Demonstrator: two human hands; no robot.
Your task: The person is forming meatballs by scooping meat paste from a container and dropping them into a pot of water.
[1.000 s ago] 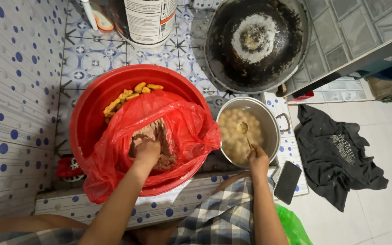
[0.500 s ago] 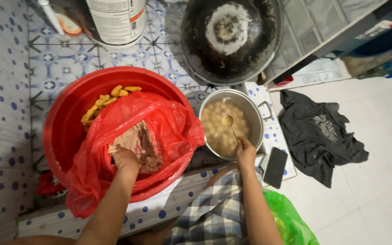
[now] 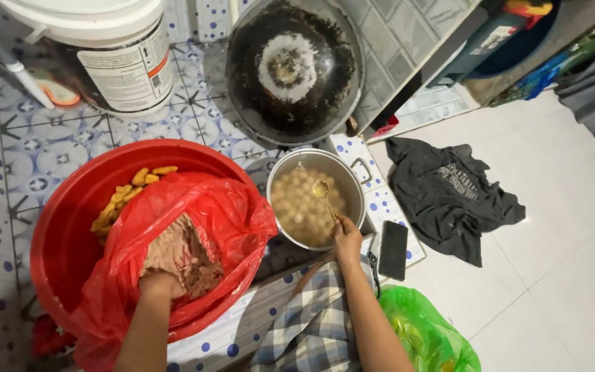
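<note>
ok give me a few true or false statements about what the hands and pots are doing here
1. The left hand is pressed into the brownish paste inside the red plastic bag. True.
2. The right hand holds a knife over the steel pot. False: it holds a spoon dipped in the steel pot of pale balls in broth.
3. The red bag sits in a red basin. True.
4. The black wok is full of broth. False: it holds no liquid, only a pale patch at its centre.
5. A dark phone lies inside the pot. False: it lies beside it, on the tiled ledge.
</note>
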